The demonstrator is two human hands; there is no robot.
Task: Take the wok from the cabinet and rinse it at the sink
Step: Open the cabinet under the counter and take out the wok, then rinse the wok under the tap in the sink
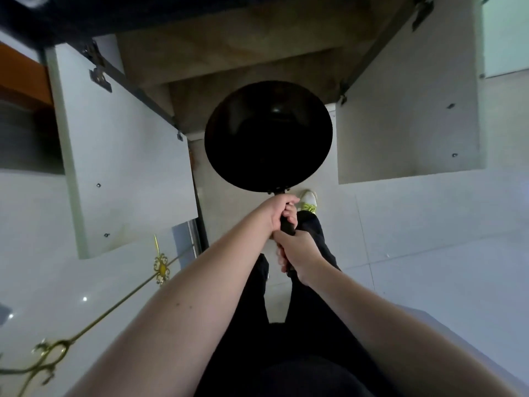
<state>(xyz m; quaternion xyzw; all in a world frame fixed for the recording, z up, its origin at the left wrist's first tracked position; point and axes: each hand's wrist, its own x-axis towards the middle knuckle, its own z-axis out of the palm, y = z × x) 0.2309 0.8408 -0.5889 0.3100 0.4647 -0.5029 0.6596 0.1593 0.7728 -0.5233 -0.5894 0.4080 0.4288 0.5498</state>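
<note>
Centre frame, near: right hand (297,253) grips the handle (287,224) end; left hand (279,212) wraps it just behind the wok (268,136). Both arms extended. Wok held aloft, bowl dark, contents indiscernible. Beyond: cabinet (257,61), 2 doors (120,144) open.

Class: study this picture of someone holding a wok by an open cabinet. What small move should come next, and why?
Probably draw the wok back clear of the cabinet and its open doors. Both the left hand and right hand already grip the handle, the wok is lifted, and no sink is in view.
</note>
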